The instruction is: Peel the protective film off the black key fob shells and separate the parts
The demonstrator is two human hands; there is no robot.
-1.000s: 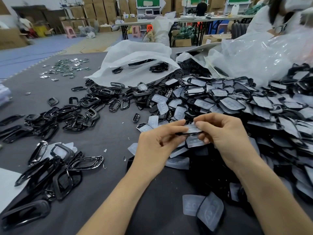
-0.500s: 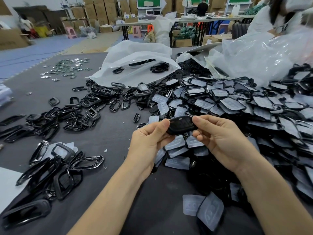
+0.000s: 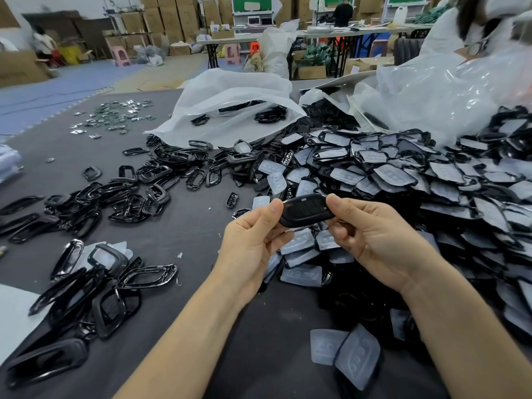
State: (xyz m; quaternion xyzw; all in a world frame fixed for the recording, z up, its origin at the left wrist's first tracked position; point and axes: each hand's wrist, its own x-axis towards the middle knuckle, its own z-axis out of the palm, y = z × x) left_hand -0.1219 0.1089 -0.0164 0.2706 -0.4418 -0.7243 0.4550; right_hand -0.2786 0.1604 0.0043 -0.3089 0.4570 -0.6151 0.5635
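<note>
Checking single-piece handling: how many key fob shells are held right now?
1. The black key fob shell is pinched by its ends between the left hand and right hand, above the pile of filmed shells. Curled fingers may hide something small.

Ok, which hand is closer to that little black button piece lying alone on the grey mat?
Left. The left hand sits just right of the button piece, pinching the black shell; the right hand pinches the shell's other end, farther right.

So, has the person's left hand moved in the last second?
Yes. The left hand slid slightly left, toward the small black button frame on the grey mat, pinching the glossy black key fob shell.
</note>
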